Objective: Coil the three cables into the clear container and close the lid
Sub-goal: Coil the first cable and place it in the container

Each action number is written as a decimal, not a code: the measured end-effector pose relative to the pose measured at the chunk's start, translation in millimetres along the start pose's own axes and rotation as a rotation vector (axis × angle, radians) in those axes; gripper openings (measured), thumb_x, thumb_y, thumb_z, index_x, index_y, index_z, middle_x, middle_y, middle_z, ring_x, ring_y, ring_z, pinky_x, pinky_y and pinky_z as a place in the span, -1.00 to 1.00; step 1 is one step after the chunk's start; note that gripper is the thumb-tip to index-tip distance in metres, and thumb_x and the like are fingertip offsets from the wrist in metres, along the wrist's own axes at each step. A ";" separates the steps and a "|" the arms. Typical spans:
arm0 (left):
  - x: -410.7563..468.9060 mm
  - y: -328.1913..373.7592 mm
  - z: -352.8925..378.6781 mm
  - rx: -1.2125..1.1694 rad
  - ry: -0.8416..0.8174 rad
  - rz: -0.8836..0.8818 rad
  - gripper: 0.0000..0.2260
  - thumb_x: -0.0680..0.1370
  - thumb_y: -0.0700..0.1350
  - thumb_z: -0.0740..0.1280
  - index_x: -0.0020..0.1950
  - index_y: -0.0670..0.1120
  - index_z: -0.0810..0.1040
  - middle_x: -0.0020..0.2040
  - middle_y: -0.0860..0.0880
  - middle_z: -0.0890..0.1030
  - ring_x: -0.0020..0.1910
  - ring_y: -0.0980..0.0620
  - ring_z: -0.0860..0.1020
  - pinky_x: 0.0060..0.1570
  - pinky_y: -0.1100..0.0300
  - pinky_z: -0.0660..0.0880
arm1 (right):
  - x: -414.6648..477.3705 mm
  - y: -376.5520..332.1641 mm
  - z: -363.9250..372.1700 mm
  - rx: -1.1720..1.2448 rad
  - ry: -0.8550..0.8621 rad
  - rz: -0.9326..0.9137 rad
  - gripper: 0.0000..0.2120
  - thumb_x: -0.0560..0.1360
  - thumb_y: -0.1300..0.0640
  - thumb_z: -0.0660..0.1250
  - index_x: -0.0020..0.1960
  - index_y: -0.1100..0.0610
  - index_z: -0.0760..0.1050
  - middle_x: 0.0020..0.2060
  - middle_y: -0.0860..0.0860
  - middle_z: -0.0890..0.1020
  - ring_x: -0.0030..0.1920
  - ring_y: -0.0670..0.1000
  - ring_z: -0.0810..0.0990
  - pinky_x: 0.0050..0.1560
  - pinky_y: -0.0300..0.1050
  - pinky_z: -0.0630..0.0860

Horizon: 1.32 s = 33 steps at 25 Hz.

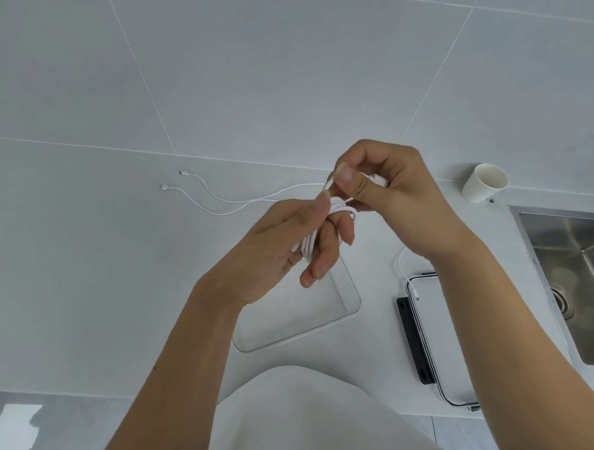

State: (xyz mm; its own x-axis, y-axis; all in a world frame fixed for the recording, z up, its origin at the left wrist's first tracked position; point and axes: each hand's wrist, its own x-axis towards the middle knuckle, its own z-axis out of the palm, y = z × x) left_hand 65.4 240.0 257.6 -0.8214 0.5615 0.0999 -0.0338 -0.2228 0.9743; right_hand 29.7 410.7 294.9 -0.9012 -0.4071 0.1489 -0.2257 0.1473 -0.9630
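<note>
Container, clear and lidless, standing on the white tabletop. Over its far edge the left hand has its fingers curled around a coiled cable of several white loops. The right hand, above and right of the container, pinches the coiled cable's free stretch between thumb and forefinger, its other fingers clenched. Two loose cables lie on the tabletop beyond and left of the container, running toward the hands. The lid, clear with a black latch, lies just right of the container; a white strand ends on it, and which cable it belongs to cannot be told. A paper cup stands beyond and right of the container; a steel sink lies farther right, past the lid.
</note>
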 end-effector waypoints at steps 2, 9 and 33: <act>0.0 1.3 -0.7 -0.064 0.018 0.006 -0.58 0.64 0.00 -0.02 -0.18 -0.22 0.48 -0.50 0.03 0.45 -0.50 0.11 0.34 -0.35 0.36 0.35 | -2.8 2.6 5.9 0.039 0.002 0.041 -0.79 0.63 0.25 0.24 -0.18 0.16 0.50 -0.29 0.05 0.61 -0.35 -0.09 0.61 -0.30 -0.22 0.57; 5.5 -3.0 0.6 0.055 0.244 -0.038 -0.63 0.67 -0.03 0.06 -0.13 -0.25 0.48 -0.39 0.00 0.52 -0.41 0.04 0.43 -0.27 0.32 0.45 | -3.3 19.6 15.7 -0.104 0.201 -0.010 -0.80 0.63 0.20 0.26 -0.15 0.19 0.53 -0.34 -0.06 0.58 -0.33 -0.08 0.58 -0.34 -0.11 0.59; 16.0 -8.9 4.5 0.523 0.468 0.043 -0.66 0.70 -0.06 0.02 -0.24 -0.11 0.33 -0.39 0.11 0.36 -0.37 0.09 0.35 -0.31 0.27 0.32 | -5.7 17.9 -10.6 0.040 0.130 0.149 -0.84 0.58 0.30 0.32 -0.13 0.20 0.62 -0.31 0.10 0.62 -0.33 0.02 0.57 -0.22 -0.18 0.55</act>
State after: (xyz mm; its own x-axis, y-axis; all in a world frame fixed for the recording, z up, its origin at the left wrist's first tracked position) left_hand 55.1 254.5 251.4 -0.9786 0.1323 0.1575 0.1858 0.2412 0.9525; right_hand 26.9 425.2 279.1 -0.9642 -0.2636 0.0290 -0.0734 0.1600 -0.9844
